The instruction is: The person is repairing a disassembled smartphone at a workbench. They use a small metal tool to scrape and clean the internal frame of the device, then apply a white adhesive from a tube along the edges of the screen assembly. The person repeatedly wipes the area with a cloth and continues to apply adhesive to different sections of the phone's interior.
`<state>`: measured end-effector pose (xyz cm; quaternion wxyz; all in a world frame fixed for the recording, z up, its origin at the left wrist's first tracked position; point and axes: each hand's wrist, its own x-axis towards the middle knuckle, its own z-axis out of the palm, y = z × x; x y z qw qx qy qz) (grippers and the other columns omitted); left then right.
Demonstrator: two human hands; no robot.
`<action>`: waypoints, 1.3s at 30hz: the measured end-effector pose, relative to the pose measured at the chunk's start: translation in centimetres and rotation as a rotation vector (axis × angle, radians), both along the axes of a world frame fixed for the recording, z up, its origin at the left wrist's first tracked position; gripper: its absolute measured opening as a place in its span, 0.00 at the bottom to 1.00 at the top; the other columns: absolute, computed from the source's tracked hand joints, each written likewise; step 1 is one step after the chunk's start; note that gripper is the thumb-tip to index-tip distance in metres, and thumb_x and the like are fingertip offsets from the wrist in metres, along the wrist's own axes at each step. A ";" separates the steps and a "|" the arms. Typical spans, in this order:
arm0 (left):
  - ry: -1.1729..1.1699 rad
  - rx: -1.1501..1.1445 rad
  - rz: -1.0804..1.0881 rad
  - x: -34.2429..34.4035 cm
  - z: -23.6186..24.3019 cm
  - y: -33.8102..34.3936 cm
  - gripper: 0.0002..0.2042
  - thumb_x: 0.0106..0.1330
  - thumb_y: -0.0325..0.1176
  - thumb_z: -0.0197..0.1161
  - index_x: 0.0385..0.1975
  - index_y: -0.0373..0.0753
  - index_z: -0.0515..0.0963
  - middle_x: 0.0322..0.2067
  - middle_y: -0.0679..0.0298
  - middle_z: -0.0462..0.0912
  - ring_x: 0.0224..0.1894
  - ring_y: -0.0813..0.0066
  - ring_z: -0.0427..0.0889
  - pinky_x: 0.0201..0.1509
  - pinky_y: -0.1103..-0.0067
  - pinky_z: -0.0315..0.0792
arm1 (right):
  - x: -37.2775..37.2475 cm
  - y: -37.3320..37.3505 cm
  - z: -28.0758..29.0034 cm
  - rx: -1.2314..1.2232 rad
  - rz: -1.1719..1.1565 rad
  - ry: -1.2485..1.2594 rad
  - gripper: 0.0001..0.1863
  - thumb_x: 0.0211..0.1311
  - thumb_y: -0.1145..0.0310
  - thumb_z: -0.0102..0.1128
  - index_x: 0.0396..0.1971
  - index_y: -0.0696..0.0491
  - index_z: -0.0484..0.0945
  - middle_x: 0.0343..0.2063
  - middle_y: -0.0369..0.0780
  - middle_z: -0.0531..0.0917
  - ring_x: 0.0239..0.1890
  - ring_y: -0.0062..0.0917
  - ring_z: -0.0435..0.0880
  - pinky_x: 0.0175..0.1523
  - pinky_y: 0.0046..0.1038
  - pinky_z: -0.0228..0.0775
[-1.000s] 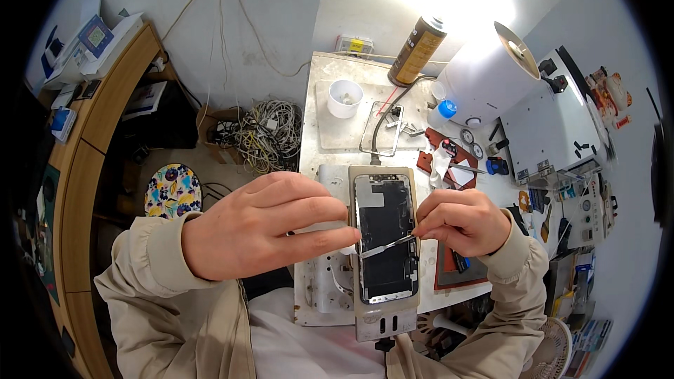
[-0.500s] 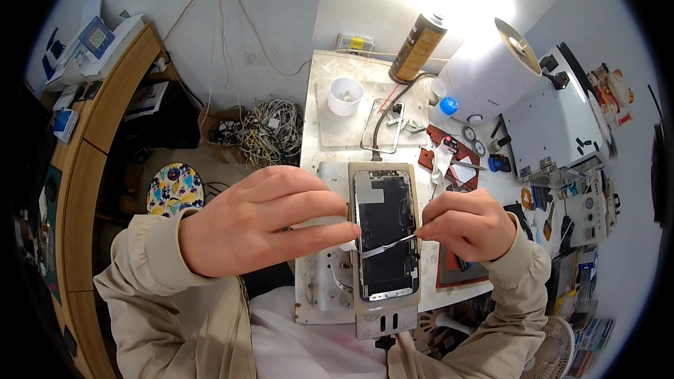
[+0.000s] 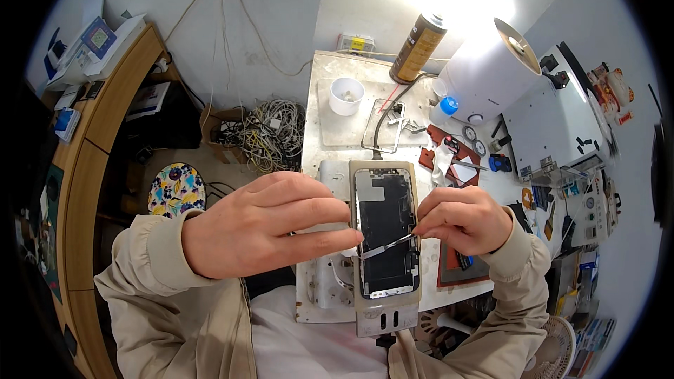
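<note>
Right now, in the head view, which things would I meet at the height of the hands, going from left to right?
Wooden desk → left sleeve → left hand → black phone-shaped panel → right hand → right sleeve.

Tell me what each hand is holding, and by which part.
The right hand pinches a slim metal tool by its right end. The left hand is at the left edge of the phone panel; whether it grips anything cannot be told.

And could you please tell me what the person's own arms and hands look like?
The left hand and right hand are bare, without gloves. Above them, loose, creased beige sleeves gather into plain, snug cuffs of the same colour.
</note>
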<state>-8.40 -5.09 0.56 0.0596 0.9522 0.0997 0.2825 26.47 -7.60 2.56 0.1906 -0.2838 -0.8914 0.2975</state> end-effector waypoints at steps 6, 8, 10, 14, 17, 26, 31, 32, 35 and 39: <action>0.007 0.009 0.003 0.1 0.0 -0.1 0.22 0.60 0.30 0.72 0.57 0.47 0.85 0.53 0.67 0.81 0.54 0.66 0.80 0.60 0.72 0.76 | 0.0 0.3 0.0 -0.036 0.023 0.018 0.05 0.64 0.79 0.70 0.38 0.58 0.84 0.38 0.40 0.85 0.34 0.34 0.89 0.36 0.32 0.81; 0.009 0.010 0.002 0.1 -0.1 -0.1 0.22 0.60 0.30 0.72 0.57 0.47 0.85 0.53 0.67 0.81 0.54 0.66 0.80 0.60 0.72 0.76 | 0.1 0.4 0.0 -0.045 0.026 0.021 0.05 0.64 0.79 0.69 0.38 0.58 0.84 0.38 0.41 0.85 0.34 0.35 0.89 0.36 0.32 0.81; 0.009 0.003 0.003 0.1 0.0 -0.1 0.22 0.60 0.30 0.72 0.57 0.47 0.85 0.53 0.67 0.81 0.54 0.66 0.80 0.60 0.72 0.76 | 0.1 0.4 0.0 -0.055 0.029 0.026 0.05 0.65 0.79 0.69 0.38 0.58 0.84 0.38 0.41 0.85 0.34 0.35 0.89 0.36 0.32 0.81; 0.007 -0.003 0.007 0.0 0.0 -0.1 0.23 0.59 0.30 0.72 0.58 0.46 0.85 0.53 0.67 0.81 0.55 0.66 0.80 0.60 0.71 0.76 | 0.1 0.5 0.0 -0.065 0.029 0.034 0.04 0.65 0.79 0.69 0.38 0.58 0.84 0.38 0.40 0.85 0.33 0.35 0.89 0.36 0.32 0.80; 0.011 -0.010 0.003 0.0 0.0 -0.1 0.24 0.59 0.31 0.72 0.58 0.47 0.84 0.53 0.67 0.81 0.55 0.65 0.79 0.60 0.71 0.76 | 0.0 0.4 0.0 -0.060 0.024 0.033 0.05 0.65 0.79 0.70 0.38 0.58 0.84 0.38 0.40 0.85 0.33 0.34 0.88 0.36 0.32 0.80; 0.001 0.011 0.008 -0.2 0.2 -0.2 0.23 0.57 0.31 0.73 0.56 0.45 0.85 0.54 0.66 0.81 0.55 0.65 0.79 0.61 0.71 0.75 | -1.4 -1.3 3.3 0.362 -0.013 -0.192 0.12 0.51 0.78 0.71 0.37 0.52 0.85 0.37 0.33 0.83 0.29 0.24 0.86 0.28 0.27 0.78; -0.004 0.009 0.001 -0.4 0.3 -0.2 0.22 0.57 0.32 0.73 0.54 0.44 0.86 0.53 0.65 0.81 0.55 0.65 0.79 0.60 0.71 0.75 | -2.2 -2.4 4.3 0.419 -0.063 -0.264 0.11 0.47 0.79 0.71 0.33 0.53 0.87 0.34 0.35 0.85 0.25 0.25 0.86 0.25 0.28 0.76; -0.006 0.008 0.001 -0.5 0.3 -0.2 0.22 0.57 0.32 0.73 0.54 0.44 0.86 0.53 0.65 0.81 0.55 0.65 0.79 0.60 0.71 0.75 | -2.3 -2.6 4.4 0.401 -0.079 -0.281 0.11 0.48 0.79 0.72 0.33 0.53 0.87 0.33 0.35 0.85 0.25 0.26 0.86 0.25 0.28 0.76; -0.009 -0.002 -0.015 -0.5 0.3 -0.1 0.22 0.57 0.32 0.73 0.54 0.44 0.86 0.53 0.65 0.81 0.55 0.65 0.79 0.59 0.70 0.75 | -2.2 -3.6 4.5 0.372 -0.125 -0.313 0.11 0.49 0.78 0.72 0.35 0.53 0.86 0.33 0.35 0.83 0.25 0.25 0.85 0.26 0.27 0.76; -0.020 -0.003 -0.035 -0.4 0.1 0.0 0.22 0.57 0.33 0.73 0.54 0.44 0.86 0.53 0.65 0.81 0.55 0.64 0.79 0.59 0.70 0.75 | -2.1 -4.6 3.3 0.389 -0.170 -0.261 0.12 0.50 0.76 0.70 0.37 0.53 0.84 0.34 0.34 0.82 0.27 0.24 0.85 0.28 0.26 0.77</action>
